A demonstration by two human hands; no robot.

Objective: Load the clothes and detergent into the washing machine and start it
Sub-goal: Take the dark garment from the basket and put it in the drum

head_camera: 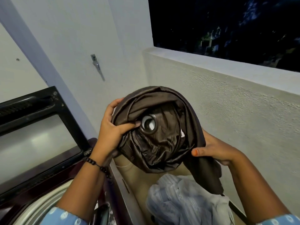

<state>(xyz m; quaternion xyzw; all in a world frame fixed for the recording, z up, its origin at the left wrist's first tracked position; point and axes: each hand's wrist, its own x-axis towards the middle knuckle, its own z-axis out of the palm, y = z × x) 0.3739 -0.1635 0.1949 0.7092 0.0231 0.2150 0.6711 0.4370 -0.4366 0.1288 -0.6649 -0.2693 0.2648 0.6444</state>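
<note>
I hold a bunched dark brown curtain (162, 143) with a metal eyelet ring (148, 125) in mid-air in front of me. My left hand (112, 127) grips its left side, thumb beside the eyelet. My right hand (215, 150) grips the right side, where a loose end hangs down. The top-loading washing machine (53, 189) stands at the lower left with its dark glass lid (40, 130) raised; part of the tub rim shows. A pile of pale blue and white clothes (186, 200) lies below the curtain, to the right of the machine.
A white wall with a metal hook (97, 66) rises behind the machine. A low rough parapet wall (227, 98) runs along the right, with dark night sky beyond. Beige material lies under the clothes pile.
</note>
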